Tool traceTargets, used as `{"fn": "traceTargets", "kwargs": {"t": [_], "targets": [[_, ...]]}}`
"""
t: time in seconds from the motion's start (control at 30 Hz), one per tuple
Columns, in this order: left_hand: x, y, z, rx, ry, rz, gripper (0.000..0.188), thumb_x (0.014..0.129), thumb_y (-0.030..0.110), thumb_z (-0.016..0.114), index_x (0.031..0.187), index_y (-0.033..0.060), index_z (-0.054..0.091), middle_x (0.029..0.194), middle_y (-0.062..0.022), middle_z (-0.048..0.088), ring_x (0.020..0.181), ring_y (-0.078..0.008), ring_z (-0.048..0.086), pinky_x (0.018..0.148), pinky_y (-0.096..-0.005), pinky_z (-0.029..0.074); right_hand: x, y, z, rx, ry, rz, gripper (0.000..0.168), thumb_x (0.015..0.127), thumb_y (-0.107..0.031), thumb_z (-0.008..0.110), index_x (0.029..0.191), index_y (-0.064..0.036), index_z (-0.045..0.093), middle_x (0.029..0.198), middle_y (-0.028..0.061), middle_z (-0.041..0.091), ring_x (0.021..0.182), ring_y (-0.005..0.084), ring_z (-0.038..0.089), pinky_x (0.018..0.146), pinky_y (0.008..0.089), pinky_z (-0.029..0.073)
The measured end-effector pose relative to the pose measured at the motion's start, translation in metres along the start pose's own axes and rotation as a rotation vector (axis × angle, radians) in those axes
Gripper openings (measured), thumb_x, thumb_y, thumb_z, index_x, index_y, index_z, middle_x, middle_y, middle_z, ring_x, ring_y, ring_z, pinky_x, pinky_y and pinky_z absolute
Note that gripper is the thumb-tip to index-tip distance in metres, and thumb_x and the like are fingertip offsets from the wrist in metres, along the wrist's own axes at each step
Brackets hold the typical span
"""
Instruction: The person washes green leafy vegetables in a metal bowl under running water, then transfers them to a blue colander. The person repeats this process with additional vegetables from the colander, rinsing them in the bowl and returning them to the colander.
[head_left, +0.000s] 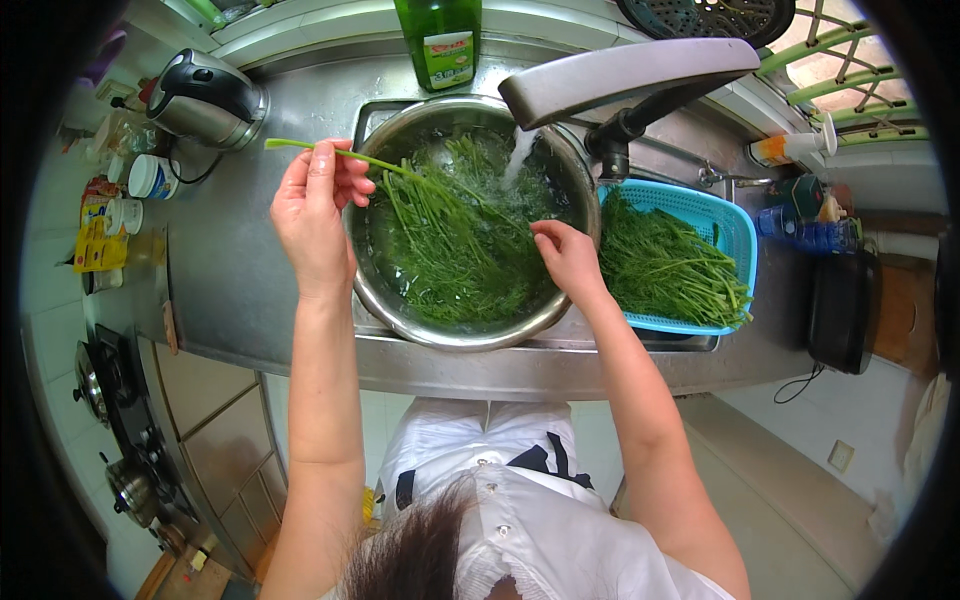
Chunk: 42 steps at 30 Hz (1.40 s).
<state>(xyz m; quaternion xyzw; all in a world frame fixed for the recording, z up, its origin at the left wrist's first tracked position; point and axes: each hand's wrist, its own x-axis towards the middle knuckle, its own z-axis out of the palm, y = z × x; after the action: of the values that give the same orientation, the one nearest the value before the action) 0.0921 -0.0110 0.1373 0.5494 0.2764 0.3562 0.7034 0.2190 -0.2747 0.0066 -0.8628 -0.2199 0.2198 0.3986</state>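
Observation:
My left hand (319, 199) pinches a pale green stem of feathery, dill-like greens (381, 163) above the left rim of a round steel basin (461, 341). More of the feathery greens (457, 262) float in the water inside that basin. Over its right side is my right hand (568, 255), with thumb and fingertips drawn together close to the fronds; whether they grip any is unclear. A stream of water (519, 157) falls from the faucet (630, 79) into the basin.
Right of the basin, a blue plastic basket (675, 196) holds a heap of similar greens (667, 262). Behind the basin stands a green bottle (441, 45). An electric kettle (206, 101) and a knife (169, 315) are on the steel counter (247, 262) at left.

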Motion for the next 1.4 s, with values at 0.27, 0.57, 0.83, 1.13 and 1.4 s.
{"fn": "traceTargets", "kwargs": {"t": [0.27,0.57,0.83,1.13,1.4], "targets": [[0.000,-0.122,-0.044,1.470,-0.214,-0.098,0.060,0.087,0.028,0.066,0.133,-0.0040,0.047,0.104,-0.0226,0.065,0.094,-0.0354,0.066,0.081,-0.0432,0.053,0.001,0.001,-0.019,0.552,0.070,0.108,0.019,0.096,-0.011,0.056,0.107,-0.001,0.068,0.099,0.0046,0.071,0.088,0.0131,0.067,0.074,0.0253,0.052],[-0.094,-0.124,-0.072,1.408,-0.507,0.387,0.033,0.083,0.009,0.064,0.114,0.0021,0.062,0.121,-0.0154,0.059,0.122,-0.0319,0.050,0.110,-0.0497,0.033,0.032,-0.013,-0.054,0.583,0.184,0.072,0.022,0.097,-0.018,0.058,0.104,0.000,0.069,0.097,0.0072,0.071,0.085,0.0132,0.067,0.076,0.0242,0.050],[-0.112,-0.140,-0.101,1.161,-0.404,0.458,0.026,0.074,0.003,0.060,0.100,0.0007,0.065,0.108,-0.0144,0.063,0.113,-0.0321,0.057,0.110,-0.0504,0.036,0.040,-0.017,-0.060,0.491,0.187,0.082,0.022,0.094,-0.016,0.063,0.099,0.003,0.072,0.092,0.0093,0.073,0.083,0.0145,0.068,0.075,0.0250,0.051],[-0.115,-0.134,-0.098,1.120,-0.292,0.463,0.027,0.075,0.002,0.057,0.101,-0.0006,0.065,0.112,-0.0155,0.063,0.119,-0.0348,0.054,0.108,-0.0517,0.037,0.046,-0.021,-0.066,0.492,0.164,0.132,0.021,0.091,-0.015,0.064,0.097,0.003,0.073,0.091,0.0109,0.073,0.081,0.0153,0.069,0.075,0.0264,0.053],[-0.145,-0.130,-0.090,1.219,-0.235,0.359,0.031,0.081,0.009,0.058,0.110,0.0014,0.064,0.129,-0.0155,0.056,0.132,-0.0366,0.044,0.113,-0.0530,0.028,0.068,-0.039,-0.075,0.499,0.119,0.087,0.022,0.091,-0.013,0.059,0.092,0.004,0.073,0.088,0.0107,0.073,0.078,0.0158,0.069,0.072,0.0271,0.053]]}}
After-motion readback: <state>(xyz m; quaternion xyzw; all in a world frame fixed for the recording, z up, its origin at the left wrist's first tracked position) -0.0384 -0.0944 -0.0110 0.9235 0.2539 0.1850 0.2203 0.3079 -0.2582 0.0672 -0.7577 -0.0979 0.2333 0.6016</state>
